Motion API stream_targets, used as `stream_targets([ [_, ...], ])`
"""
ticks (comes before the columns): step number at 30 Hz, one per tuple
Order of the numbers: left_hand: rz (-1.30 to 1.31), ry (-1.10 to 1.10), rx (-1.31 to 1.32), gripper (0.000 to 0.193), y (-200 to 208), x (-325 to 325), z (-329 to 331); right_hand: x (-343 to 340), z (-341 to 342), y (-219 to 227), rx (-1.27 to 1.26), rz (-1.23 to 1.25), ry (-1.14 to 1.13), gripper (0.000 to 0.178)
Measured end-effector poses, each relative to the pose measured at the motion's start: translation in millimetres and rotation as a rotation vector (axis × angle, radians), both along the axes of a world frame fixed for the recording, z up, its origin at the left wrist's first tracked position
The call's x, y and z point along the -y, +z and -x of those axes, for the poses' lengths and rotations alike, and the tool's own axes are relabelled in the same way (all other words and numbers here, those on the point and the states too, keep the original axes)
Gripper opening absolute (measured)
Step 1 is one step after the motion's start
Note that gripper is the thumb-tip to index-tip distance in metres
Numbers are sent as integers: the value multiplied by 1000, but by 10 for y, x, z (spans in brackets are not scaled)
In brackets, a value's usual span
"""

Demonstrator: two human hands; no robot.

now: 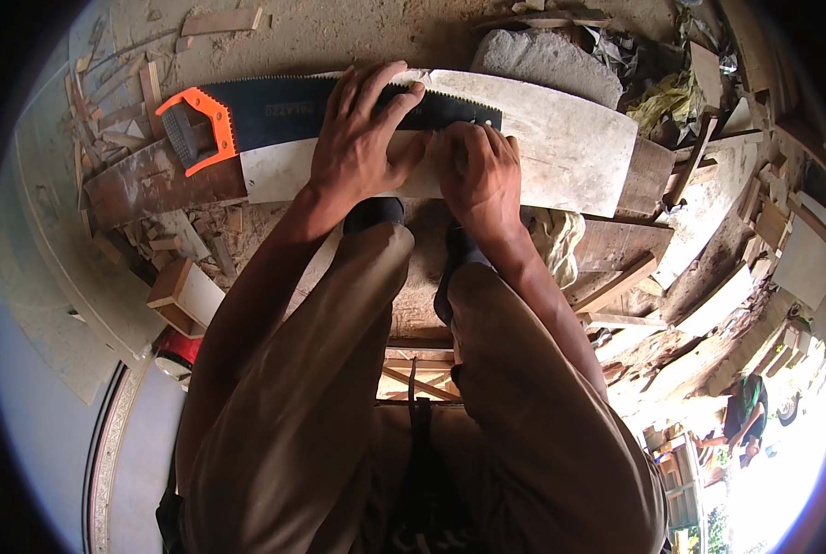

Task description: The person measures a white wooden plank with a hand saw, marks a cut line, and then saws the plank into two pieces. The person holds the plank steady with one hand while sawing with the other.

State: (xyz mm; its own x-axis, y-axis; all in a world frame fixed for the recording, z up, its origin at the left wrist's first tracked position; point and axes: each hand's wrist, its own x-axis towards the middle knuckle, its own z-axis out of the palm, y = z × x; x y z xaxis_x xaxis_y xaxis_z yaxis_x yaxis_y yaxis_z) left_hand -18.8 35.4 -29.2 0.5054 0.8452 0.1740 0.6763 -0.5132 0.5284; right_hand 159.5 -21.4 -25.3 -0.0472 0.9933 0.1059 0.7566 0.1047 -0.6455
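The saw (288, 122) is lying flat across the white board (565, 152), its toothed edge facing away from the person and its orange handle (218, 118) sitting off to the left, over a dark plank (168, 187) that seems to be running beneath the board. The left hand (365, 138) is resting over the blade with its fingers spread apart, some fingertips reaching past the teeth, and is probably serving as the clamp. The right hand (484, 175) is curling its fingers together just beside the blade's tip; whether it is gripping something there is hidden, so I cannot tell. Holding the blade steady is looking like the main concern: the left palm should be bearing straight down, while its fingers should be lying behind the teeth rather than over them, since a slip could be cutting them. The right hand should be working in small, controlled movements, because the thin tip is likely flexing more than the rest. Letting the board be supporting the blade's whole length would be helping against rocking.
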Motion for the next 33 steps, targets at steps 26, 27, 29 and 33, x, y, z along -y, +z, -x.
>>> stream_targets([
  [26,1,0,5,55,-6,19,11,51,10,-3,7,20,-5,16],
  [27,-1,0,6,56,-5,8,14,40,17,14,11,25,-6,16],
  [29,-3,1,10,55,-14,13,7,50,21,25,21,34,-12,16],
  [33,-12,2,17,55,-21,16,-7,50,19,23,36,30,-15,15],
])
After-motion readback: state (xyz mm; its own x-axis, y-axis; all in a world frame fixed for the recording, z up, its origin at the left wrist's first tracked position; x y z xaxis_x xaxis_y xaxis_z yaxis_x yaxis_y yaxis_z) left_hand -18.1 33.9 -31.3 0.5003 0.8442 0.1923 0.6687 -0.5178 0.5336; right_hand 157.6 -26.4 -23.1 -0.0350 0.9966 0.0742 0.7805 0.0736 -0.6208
